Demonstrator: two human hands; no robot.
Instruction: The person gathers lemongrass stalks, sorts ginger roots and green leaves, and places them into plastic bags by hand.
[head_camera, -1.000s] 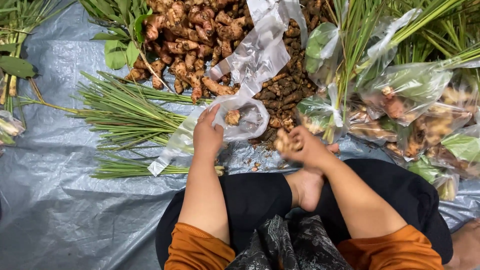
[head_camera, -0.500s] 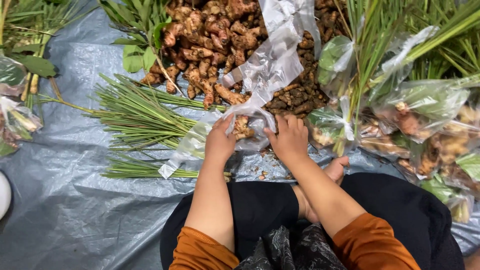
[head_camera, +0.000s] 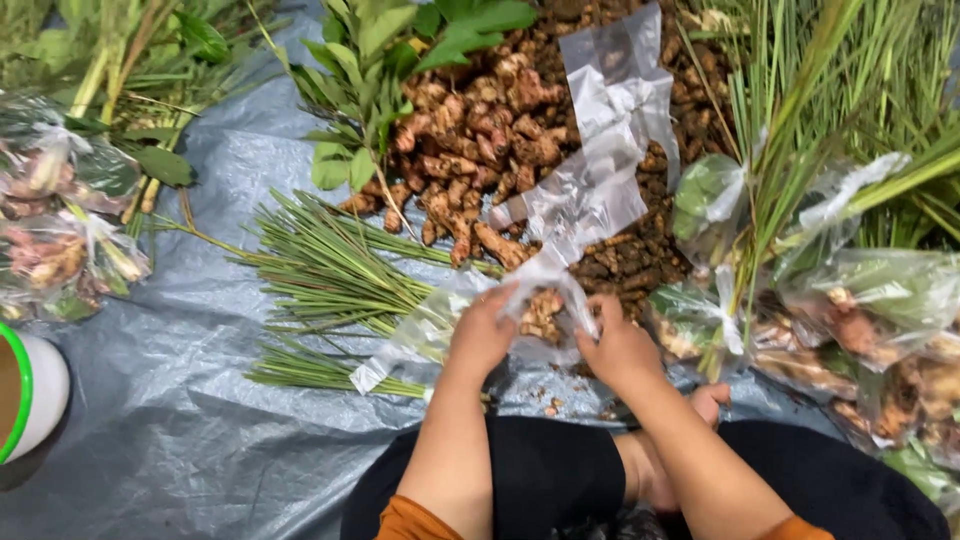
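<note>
Both the left hand (head_camera: 482, 335) and the right hand (head_camera: 618, 345) are gripping the mouth of a clear plastic bag (head_camera: 540, 310) of ginger-like roots, lying on the grey tarp (head_camera: 200, 440) beside lemongrass stalks (head_camera: 330, 275), seemingly closing it, which likely calls for twisting.

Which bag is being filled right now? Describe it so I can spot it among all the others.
Start at the heap of brown roots at top centre of the grey tarp. Just below it, both hands, left hand and right hand, hold a clear plastic bag with a few roots inside. Unlike the bags at the sides, it is open and held.
</note>
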